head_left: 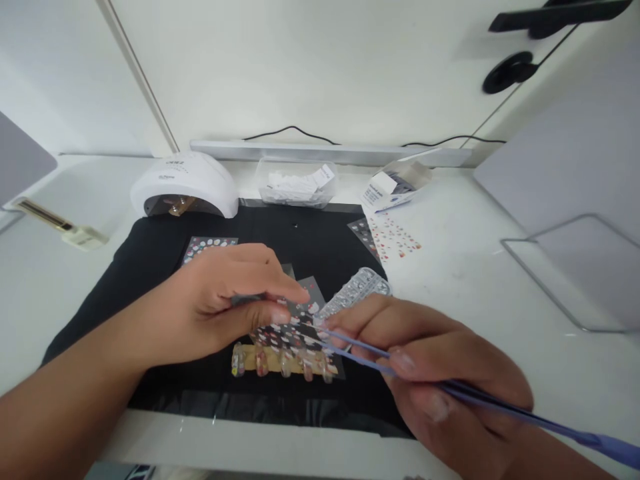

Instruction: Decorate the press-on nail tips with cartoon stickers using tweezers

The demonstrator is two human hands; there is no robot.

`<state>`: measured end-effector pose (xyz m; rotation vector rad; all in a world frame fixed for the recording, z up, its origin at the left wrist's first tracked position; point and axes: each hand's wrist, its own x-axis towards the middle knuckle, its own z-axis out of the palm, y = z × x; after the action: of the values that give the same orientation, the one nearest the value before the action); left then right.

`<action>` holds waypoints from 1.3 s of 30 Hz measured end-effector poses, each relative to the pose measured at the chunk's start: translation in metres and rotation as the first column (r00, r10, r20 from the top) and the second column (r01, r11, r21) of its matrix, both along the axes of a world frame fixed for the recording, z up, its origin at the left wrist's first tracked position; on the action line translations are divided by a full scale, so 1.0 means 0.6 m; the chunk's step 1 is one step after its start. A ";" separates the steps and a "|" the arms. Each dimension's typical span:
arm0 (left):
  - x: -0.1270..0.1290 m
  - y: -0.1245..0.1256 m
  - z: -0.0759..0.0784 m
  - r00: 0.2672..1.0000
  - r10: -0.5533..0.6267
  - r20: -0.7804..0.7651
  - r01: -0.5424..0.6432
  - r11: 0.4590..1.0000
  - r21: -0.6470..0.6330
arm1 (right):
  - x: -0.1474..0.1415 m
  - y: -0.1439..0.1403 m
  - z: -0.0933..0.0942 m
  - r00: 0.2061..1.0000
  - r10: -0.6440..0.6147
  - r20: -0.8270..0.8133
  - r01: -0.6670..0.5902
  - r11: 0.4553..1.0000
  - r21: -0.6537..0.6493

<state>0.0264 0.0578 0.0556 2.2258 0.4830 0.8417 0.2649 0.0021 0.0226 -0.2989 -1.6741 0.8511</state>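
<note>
My left hand (225, 300) pinches the edge of a small nail-sticker sheet (300, 323) and holds it just above a black mat (165, 267). My right hand (435, 380) grips blue tweezers (480, 397), whose tips reach the sheet's right edge next to my left fingertips. Below the sheet lies a tan strip carrying several painted false nails (283, 363). A clear compartment box of small gems (355, 290) lies just behind my right fingers.
A white nail-curing lamp (185, 187) stands at the back left of the mat. Behind are a clear tub of paper bits (297, 183) and an open white-and-blue carton (395, 187). More sticker sheets (397, 237) lie on the white table, and a wire stand (575, 273) is at right.
</note>
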 end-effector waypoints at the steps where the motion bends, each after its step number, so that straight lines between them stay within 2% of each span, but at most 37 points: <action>1: 0.000 -0.001 0.000 1.000 -0.005 -0.008 0.005 1.000 0.020 | -0.001 -0.001 -0.001 1.000 -0.009 -0.009 0.009 1.000 -0.013; 5: 0.000 -0.004 0.002 0.999 -0.006 -0.044 0.010 0.995 0.097 | -0.003 -0.003 -0.006 0.997 -0.066 -0.044 0.065 0.997 -0.029; 9: 0.000 -0.009 0.002 0.994 0.042 -0.105 -0.025 0.988 0.154 | -0.004 -0.008 -0.004 0.987 -0.142 -0.069 0.137 0.988 -0.078; 15: 0.002 -0.010 0.001 0.990 0.061 -0.125 -0.024 0.960 0.280 | -0.008 -0.008 -0.002 0.986 -0.150 -0.073 0.141 0.983 -0.117; 22: 0.004 -0.012 0.002 0.996 0.023 -0.091 -0.001 0.971 0.239 | -0.006 -0.008 0.002 0.993 -0.101 -0.059 0.094 0.989 -0.116; 31: 0.001 -0.019 0.003 0.995 -0.034 -0.090 0.055 0.968 0.246 | 0.000 -0.018 0.010 0.997 -0.063 -0.049 0.055 0.988 -0.147; 39: 0.005 -0.023 0.010 0.995 -0.052 -0.086 0.071 0.967 0.243 | 0.003 -0.023 0.011 0.996 -0.067 -0.053 0.057 0.983 -0.173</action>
<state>0.0294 0.0443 0.0614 2.4965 0.3600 0.8203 0.2665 -0.0114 0.0291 -0.4381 -1.5320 0.9507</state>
